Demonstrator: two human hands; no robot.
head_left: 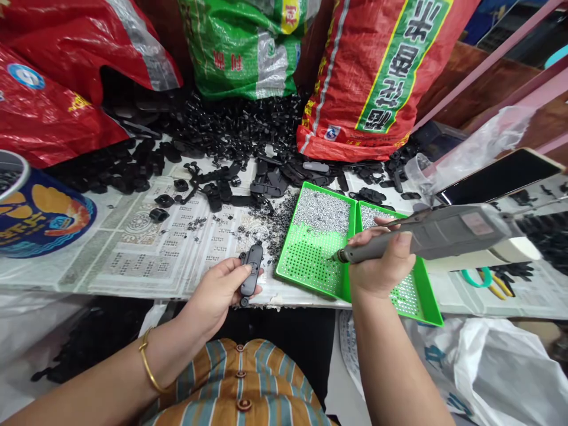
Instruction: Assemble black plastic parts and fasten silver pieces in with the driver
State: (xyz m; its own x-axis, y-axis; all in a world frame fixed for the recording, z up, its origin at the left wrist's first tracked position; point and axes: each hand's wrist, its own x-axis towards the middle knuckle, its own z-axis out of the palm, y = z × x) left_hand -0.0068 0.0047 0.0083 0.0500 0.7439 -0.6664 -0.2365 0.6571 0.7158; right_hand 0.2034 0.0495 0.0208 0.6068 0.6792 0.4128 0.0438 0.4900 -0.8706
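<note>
My left hand (pixel 224 290) pinches a dark grey plastic part (pixel 252 269), elongated with small knobs at its ends, just above the table's front edge. Wrapped around a grey electric screwdriver (pixel 435 234) is my right hand (pixel 381 260). The screwdriver lies nearly level, its tip pointing left over the green tray (pixel 284 273). Two perforated sections make up this tray. Small silvery screws (pixel 322 208) fill the far part of the left section, and more lie in the right one, partly hidden by my right hand and the tool.
Black plastic parts (pixel 239 127) lie heaped along the back, below a green sack (pixel 239 53) and a red sack (pixel 377 77). A blue tub (pixel 48 216) stands at left. At right are a phone (pixel 501 174), yellow-handled pliers (pixel 501 287) and a teal ring (pixel 477 278).
</note>
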